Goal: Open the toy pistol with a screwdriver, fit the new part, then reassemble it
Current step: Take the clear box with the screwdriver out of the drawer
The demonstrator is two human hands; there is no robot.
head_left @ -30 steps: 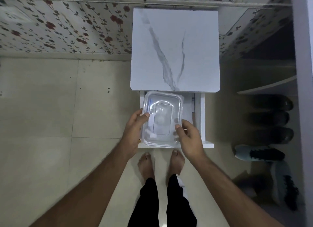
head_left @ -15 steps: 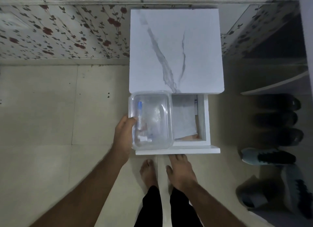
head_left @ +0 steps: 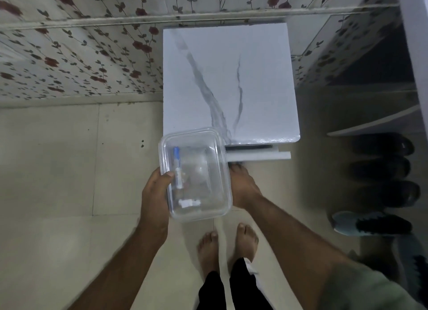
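Left grip [head_left: 154, 195] clamped on clear box [head_left: 196, 175] at mid-frame, thumb over rim to keep screwdriver [head_left: 177, 168] level inside, right grip [head_left: 243, 187] flat against drawer front [head_left: 257, 155], likely closing it; pistol unseen.

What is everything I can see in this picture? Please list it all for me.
Clear plastic container: one, transparent, held above the floor in front of the cabinet.
Screwdriver: one, blue-topped handle, inside the container, along its left side.
Small white part: one, white, at the container's near end; too blurred to identify.
Marble-topped cabinet: one, white with grey veins, against the wall.
Drawer: one, white, nearly closed.
Shoes: several, mostly dark, one light grey-blue, in a row on the floor at right.
Floral wallpaper: red flowers on white.
Left hand: grips the container's left edge.
Right hand: at the drawer front, fingers hidden.
Bare feet: two, on the tiled floor.
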